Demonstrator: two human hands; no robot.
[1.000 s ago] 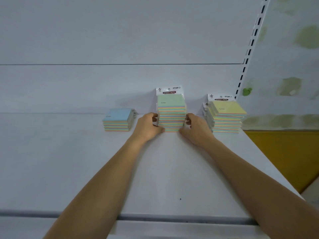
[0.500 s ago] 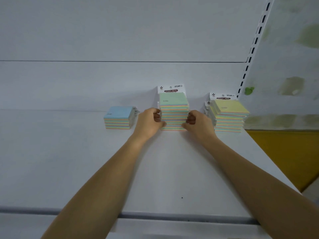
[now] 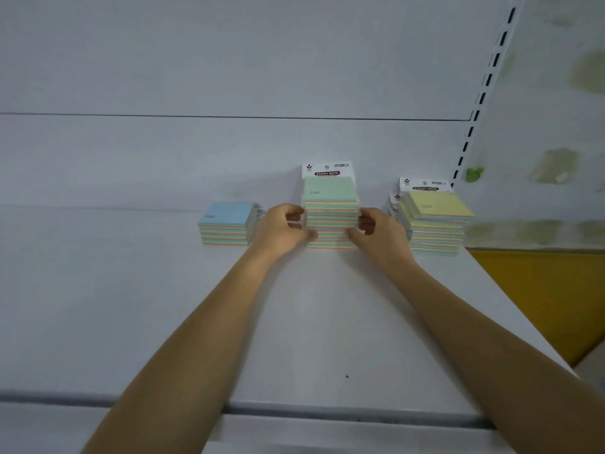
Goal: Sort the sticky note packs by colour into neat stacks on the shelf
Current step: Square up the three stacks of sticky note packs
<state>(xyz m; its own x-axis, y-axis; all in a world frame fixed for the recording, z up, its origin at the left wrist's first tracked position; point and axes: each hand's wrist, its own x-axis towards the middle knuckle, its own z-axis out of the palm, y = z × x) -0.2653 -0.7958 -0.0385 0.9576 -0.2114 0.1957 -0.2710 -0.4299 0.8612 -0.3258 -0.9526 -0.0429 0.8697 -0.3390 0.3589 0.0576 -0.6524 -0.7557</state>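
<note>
Three stacks of square paper note packs stand upright along the back of the smooth white shelf (image 3: 163, 306): a low blue-topped stack (image 3: 226, 224), a tall green-topped stack (image 3: 330, 204) and a yellow-topped stack (image 3: 435, 221). The left hand (image 3: 281, 229) and right hand (image 3: 379, 232) press their curled fingers against the green-topped stack's two sides, its white card header pointing up at the rear.

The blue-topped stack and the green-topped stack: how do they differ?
The blue-topped stack is lower than the green-topped stack. Nobody touches the blue-topped stack, while the left hand and right hand press the green-topped stack's sides. Only the green-topped stack shows a white header card. Both sit on the shelf.
</note>
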